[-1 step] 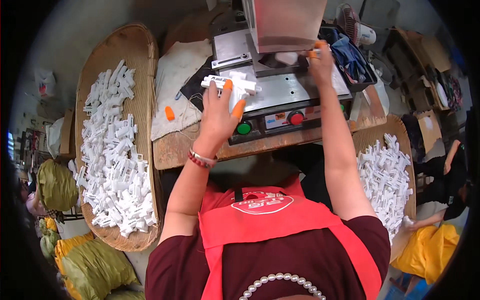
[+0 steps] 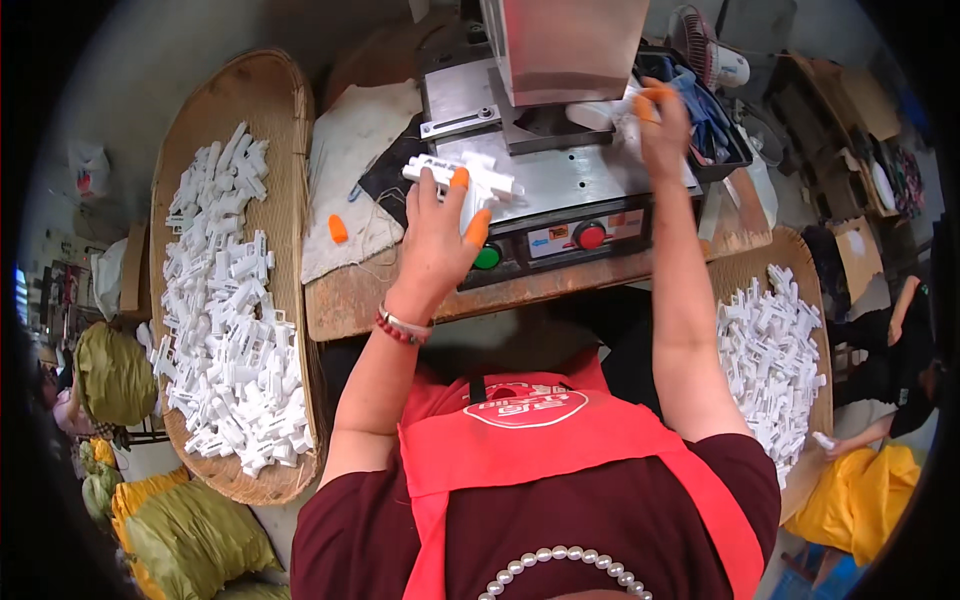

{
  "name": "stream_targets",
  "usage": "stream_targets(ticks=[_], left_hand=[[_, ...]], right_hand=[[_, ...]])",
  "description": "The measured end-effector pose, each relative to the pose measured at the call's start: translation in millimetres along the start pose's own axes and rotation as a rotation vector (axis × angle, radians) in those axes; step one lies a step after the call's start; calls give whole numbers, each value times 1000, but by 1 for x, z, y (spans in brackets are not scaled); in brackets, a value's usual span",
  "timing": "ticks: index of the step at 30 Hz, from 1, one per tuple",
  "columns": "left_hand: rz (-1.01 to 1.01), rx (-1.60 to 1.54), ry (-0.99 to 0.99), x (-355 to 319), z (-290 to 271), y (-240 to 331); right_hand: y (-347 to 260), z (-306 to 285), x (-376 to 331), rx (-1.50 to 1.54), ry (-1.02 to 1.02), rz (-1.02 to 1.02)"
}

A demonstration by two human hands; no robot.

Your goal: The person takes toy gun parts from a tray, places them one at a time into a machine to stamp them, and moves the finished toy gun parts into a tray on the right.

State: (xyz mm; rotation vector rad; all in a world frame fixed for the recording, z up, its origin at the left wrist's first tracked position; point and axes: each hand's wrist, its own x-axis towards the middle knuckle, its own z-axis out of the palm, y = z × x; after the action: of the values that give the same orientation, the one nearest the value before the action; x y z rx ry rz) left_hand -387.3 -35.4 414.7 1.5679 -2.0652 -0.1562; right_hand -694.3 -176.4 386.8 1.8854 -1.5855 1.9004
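My left hand (image 2: 437, 225), with orange covers on two fingertips, is closed around white gun-shaped plastic pieces (image 2: 488, 180) at the left part of the machine's metal plate. Dark marks show on the top piece. My right hand (image 2: 664, 135), also with orange fingertip covers, is at the plate's right side, its fingers bent against a blurred white plastic piece (image 2: 626, 124). Another white shape (image 2: 590, 115) lies by the dark fixture (image 2: 545, 132) under the machine's metal head (image 2: 570, 50). The fingers of my right hand partly hide what they touch.
A long woven tray (image 2: 280, 100) of white pieces stands left; another woven tray (image 2: 720, 265) holds more at right. The machine front has green (image 2: 487, 257) and red (image 2: 590, 235) buttons. A black bin (image 2: 735, 160) holds blue cloth. Another person's hand (image 2: 845, 447) is at far right.
My right hand has moved a little rightward from the fixture, and a white piece now shows beside its fingers. My left hand has hardly moved. The other person's hand has shifted right.
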Motion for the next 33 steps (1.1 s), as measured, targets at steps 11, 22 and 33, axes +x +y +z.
stream_targets(ticks=[11, 22, 33], left_hand=[[89, 166, 218, -33, 11, -7], [370, 150, 327, 114, 63, 25], [377, 13, 166, 44, 40, -4]], right_hand=[[2, -178, -111, -229, 64, 129], [41, -90, -117, 136, -51, 577], [62, -129, -116, 24, -449, 581]])
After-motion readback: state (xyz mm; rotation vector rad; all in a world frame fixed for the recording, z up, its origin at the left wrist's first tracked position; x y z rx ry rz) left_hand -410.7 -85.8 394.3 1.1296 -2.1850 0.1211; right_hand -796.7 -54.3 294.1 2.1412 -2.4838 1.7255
